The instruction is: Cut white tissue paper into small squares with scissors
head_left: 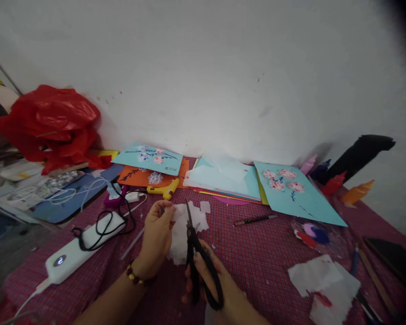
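Left hand (157, 237) raised, pinch grip; right hand (228, 290) lower, closed grip.

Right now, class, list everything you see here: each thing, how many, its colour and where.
tissue paper: one, white, in left hand
scissors: one, black, in right hand
flower cards: two, light blue, by the wall
paper stack: one, mixed colours, between the cards
glue gun: one, yellow, left of the stack
power strip: one, white, left side
plastic bag: one, red, far left
pen: one, dark, centre
paint bottles: four, mixed colours, right, by wall
cloth: one, red checked, under everything
left hand: one, holding tissue paper
right hand: one, holding scissors
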A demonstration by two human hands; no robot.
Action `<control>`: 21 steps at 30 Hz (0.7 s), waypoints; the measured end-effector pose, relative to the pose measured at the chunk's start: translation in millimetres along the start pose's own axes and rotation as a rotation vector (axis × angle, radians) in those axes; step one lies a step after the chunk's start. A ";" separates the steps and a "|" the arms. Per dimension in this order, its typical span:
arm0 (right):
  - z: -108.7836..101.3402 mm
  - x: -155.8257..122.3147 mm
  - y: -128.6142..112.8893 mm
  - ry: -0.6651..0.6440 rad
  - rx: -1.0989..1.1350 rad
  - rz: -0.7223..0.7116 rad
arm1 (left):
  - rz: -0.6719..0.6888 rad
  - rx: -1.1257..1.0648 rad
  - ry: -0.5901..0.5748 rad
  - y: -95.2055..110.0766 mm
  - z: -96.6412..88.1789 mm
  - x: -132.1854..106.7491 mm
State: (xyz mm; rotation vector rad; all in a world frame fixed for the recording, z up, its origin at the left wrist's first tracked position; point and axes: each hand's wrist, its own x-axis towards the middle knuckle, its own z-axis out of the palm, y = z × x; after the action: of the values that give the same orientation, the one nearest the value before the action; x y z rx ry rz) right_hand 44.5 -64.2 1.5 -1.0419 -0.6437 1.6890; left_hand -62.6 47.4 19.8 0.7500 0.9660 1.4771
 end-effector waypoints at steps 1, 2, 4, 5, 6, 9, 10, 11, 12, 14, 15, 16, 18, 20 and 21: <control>0.6 -0.9 -1.4 0.006 0.015 0.005 | -0.005 -0.004 -0.005 -0.2 0.1 -0.4; 0.8 -1.5 -2.3 0.008 0.025 0.008 | -0.012 -0.008 -0.014 -0.2 0.2 -0.8; 0.5 -2.0 -2.8 0.013 0.034 0.005 | -0.029 -0.006 -0.036 -0.1 0.2 -1.9; 0.1 -1.9 -2.4 0.017 0.035 0.003 | -0.036 -0.002 -0.044 0.0 0.2 -2.5; -0.4 -1.6 -1.6 0.021 0.036 0.003 | -0.038 0.003 -0.048 0.1 0.2 -3.1; -1.9 0.0 1.7 0.026 0.038 -0.001 | -0.032 0.011 -0.043 0.9 0.4 -4.7; -2.4 0.6 2.8 0.024 0.038 -0.005 | -0.030 0.013 -0.041 1.2 0.5 -5.1; -2.9 1.1 3.7 0.023 0.041 -0.012 | -0.029 0.014 -0.041 1.5 0.6 -5.3; -3.4 1.6 4.5 0.019 0.043 -0.017 | -0.029 0.016 -0.041 1.6 0.7 -5.4; -4.3 2.0 5.5 0.010 0.047 -0.020 | -0.026 0.023 -0.037 1.4 0.9 -5.2; -4.7 2.0 5.7 0.008 0.051 -0.023 | -0.024 0.026 -0.033 1.1 1.0 -5.0; -5.1 1.7 5.7 0.006 0.055 -0.029 | -0.021 0.029 -0.030 0.6 1.2 -4.7; -5.5 0.7 5.3 0.002 0.058 -0.040 | -0.021 0.032 -0.029 -0.3 1.7 -4.2; -5.6 -0.7 4.2 0.002 0.051 -0.047 | -0.025 0.018 -0.038 -0.3 2.0 -4.1; -5.6 -1.4 3.7 0.003 0.044 -0.050 | -0.028 0.003 -0.046 0.4 1.9 -4.1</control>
State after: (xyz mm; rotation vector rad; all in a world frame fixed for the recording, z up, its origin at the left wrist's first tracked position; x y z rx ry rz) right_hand 47.8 -67.1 -3.7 -0.9891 -0.6232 1.6512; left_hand -60.6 43.7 21.3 0.7667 0.9403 1.4282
